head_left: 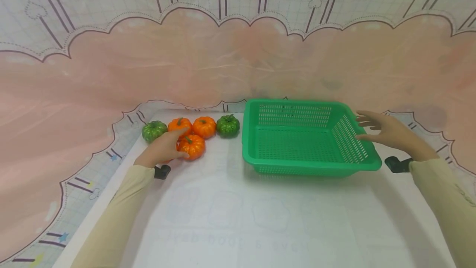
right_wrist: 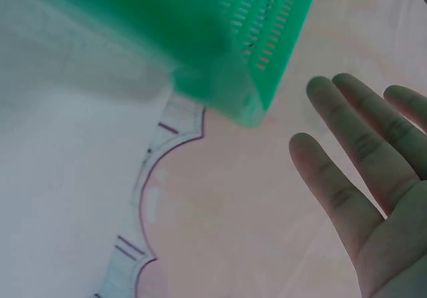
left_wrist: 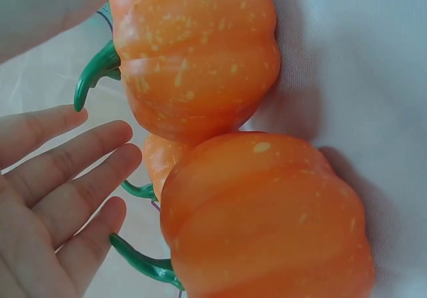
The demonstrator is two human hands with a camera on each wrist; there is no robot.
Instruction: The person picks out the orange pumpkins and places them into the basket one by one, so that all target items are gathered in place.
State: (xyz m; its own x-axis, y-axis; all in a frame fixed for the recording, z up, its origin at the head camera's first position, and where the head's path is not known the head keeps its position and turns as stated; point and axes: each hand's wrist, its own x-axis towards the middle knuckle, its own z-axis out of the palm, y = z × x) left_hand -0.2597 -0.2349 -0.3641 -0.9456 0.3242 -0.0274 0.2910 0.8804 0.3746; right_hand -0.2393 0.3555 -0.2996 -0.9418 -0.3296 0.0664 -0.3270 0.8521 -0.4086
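My left hand (head_left: 163, 148) hovers over a cluster of small orange pumpkins, its fingers extended and thumb apart. Nearest it in the head view is the front orange pumpkin (head_left: 192, 148), glossy with a green stem; another is partly hidden beneath the hand. The left wrist view shows loosely spread fingers (left_wrist: 87, 178) beside the green stems of two large-looking pumpkins, an upper pumpkin (left_wrist: 200, 58) and a lower pumpkin (left_wrist: 267, 218). Whether a fingertip touches a stem is unclear. My right hand (head_left: 396, 133), fingers spread, is beside the right rim of a green plastic basket (head_left: 312, 164), holding nothing.
Two more orange pumpkins (head_left: 204, 127) sit at the back of the cluster. A green pumpkin (head_left: 154, 131) stands at its left end, another green pumpkin (head_left: 228, 126) between the cluster and the basket. A white cloth (head_left: 230, 218) covers the table; a patterned curtain (head_left: 223, 61) rises behind.
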